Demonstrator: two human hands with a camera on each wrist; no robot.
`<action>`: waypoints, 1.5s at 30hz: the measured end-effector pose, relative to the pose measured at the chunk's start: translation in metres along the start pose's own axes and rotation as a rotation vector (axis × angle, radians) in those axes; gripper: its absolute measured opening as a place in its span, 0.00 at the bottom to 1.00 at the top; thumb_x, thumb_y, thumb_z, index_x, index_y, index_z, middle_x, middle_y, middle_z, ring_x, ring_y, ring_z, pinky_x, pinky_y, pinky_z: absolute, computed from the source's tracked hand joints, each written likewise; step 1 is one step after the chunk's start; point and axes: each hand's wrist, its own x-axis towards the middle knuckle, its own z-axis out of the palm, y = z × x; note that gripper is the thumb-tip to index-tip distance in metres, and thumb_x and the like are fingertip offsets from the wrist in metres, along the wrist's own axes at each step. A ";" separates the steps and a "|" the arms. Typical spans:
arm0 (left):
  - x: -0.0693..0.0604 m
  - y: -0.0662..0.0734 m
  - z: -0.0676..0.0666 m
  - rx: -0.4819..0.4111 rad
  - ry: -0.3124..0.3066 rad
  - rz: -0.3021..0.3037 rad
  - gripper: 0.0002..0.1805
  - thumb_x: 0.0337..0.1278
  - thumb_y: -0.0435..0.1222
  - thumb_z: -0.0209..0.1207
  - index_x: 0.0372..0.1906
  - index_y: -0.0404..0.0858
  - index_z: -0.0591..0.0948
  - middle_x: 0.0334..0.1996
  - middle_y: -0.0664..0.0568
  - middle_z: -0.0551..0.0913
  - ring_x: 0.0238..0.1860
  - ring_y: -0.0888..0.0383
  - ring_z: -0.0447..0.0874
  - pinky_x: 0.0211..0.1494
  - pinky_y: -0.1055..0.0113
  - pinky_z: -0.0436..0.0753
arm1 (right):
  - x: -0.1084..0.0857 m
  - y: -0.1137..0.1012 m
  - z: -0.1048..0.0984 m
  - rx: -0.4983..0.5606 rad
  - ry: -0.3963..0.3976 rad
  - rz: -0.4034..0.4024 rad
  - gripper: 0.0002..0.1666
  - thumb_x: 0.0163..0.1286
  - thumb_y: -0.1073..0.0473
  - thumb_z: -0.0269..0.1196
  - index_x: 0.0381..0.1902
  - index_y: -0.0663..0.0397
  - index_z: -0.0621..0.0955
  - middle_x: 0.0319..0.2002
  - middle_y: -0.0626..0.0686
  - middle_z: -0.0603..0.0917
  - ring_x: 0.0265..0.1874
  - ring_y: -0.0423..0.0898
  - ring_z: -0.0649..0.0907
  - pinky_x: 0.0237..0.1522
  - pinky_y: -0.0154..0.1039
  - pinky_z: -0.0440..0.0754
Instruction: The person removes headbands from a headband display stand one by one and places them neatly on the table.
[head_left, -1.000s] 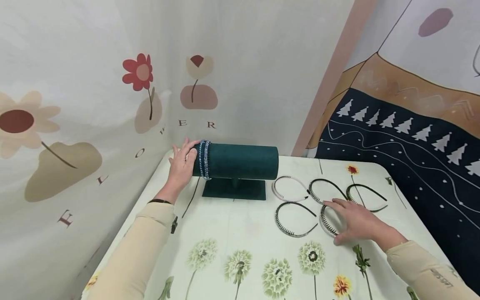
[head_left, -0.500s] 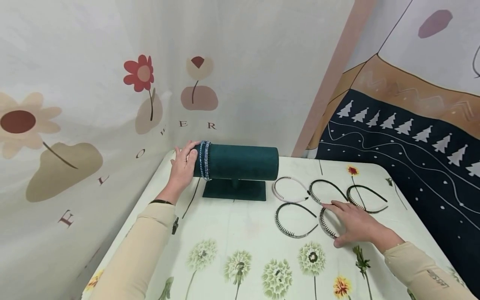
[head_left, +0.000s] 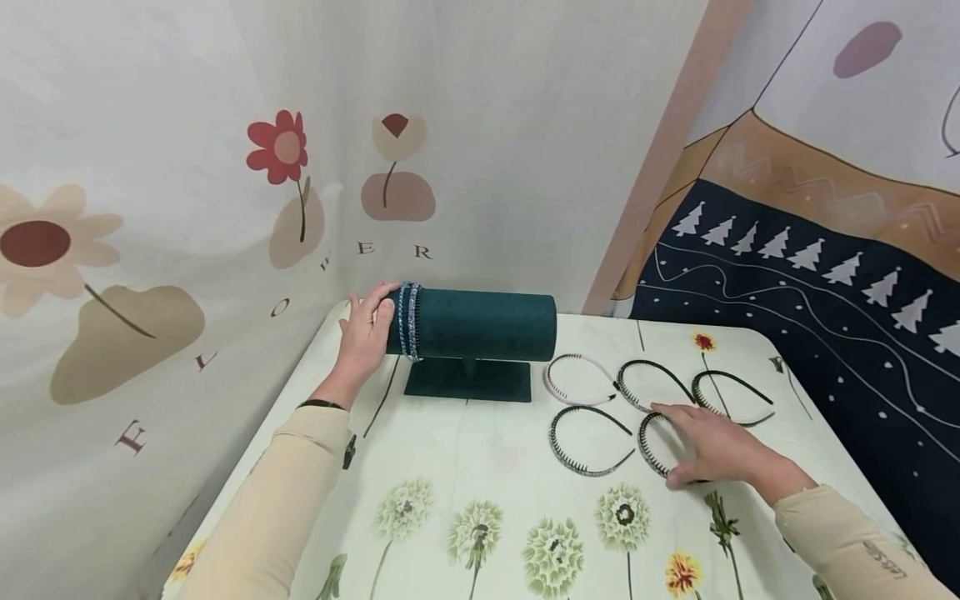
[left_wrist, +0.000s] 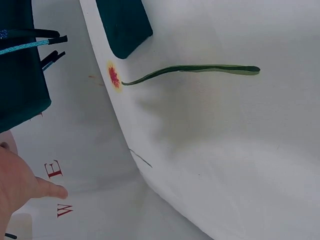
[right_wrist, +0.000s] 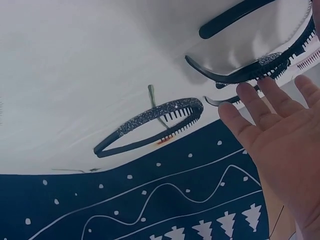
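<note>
A dark green padded roll (head_left: 487, 325) on a flat-based stand (head_left: 468, 380) carries several blue glittery headbands (head_left: 409, 321) at its left end. My left hand (head_left: 363, 337) rests on that end, its fingers relaxed over the edge. On the right, my right hand (head_left: 712, 442) is spread over a dark toothed headband (head_left: 651, 450) lying on the table, partly hiding it. In the right wrist view the fingers of my right hand (right_wrist: 280, 135) are extended beside dark headbands; whether they touch cannot be told.
Other headbands lie around it: a pale one (head_left: 558, 390), a dark one (head_left: 573, 462) at front left, one behind (head_left: 648, 362) and one at far right (head_left: 731, 375). A flower-printed cloth covers the table (head_left: 450, 450); printed curtains (head_left: 510, 150) stand behind and left.
My right hand has shifted slightly over the front-right headband, whose lower arm now shows below the thumb. My left hand stays on the roll's left end.
</note>
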 end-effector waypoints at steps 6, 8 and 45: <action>0.000 -0.001 0.001 0.006 -0.001 -0.006 0.30 0.88 0.57 0.36 0.82 0.54 0.67 0.88 0.47 0.53 0.88 0.33 0.25 0.80 0.24 0.24 | -0.001 -0.002 0.003 -0.006 0.016 0.000 0.72 0.43 0.34 0.86 0.81 0.55 0.68 0.65 0.67 0.83 0.63 0.72 0.81 0.62 0.71 0.79; 0.000 -0.001 0.001 0.005 -0.003 -0.008 0.30 0.88 0.56 0.36 0.82 0.54 0.66 0.88 0.47 0.53 0.88 0.33 0.25 0.80 0.24 0.24 | -0.002 -0.003 0.004 -0.010 0.022 -0.002 0.71 0.44 0.36 0.87 0.81 0.54 0.67 0.62 0.64 0.85 0.62 0.70 0.82 0.61 0.71 0.79; 0.000 0.000 0.000 0.043 0.020 -0.015 0.29 0.88 0.56 0.35 0.83 0.55 0.66 0.85 0.46 0.62 0.87 0.34 0.48 0.86 0.30 0.43 | 0.000 -0.002 0.007 0.103 -0.043 -0.015 0.68 0.51 0.38 0.84 0.81 0.62 0.66 0.74 0.71 0.74 0.71 0.74 0.75 0.68 0.71 0.75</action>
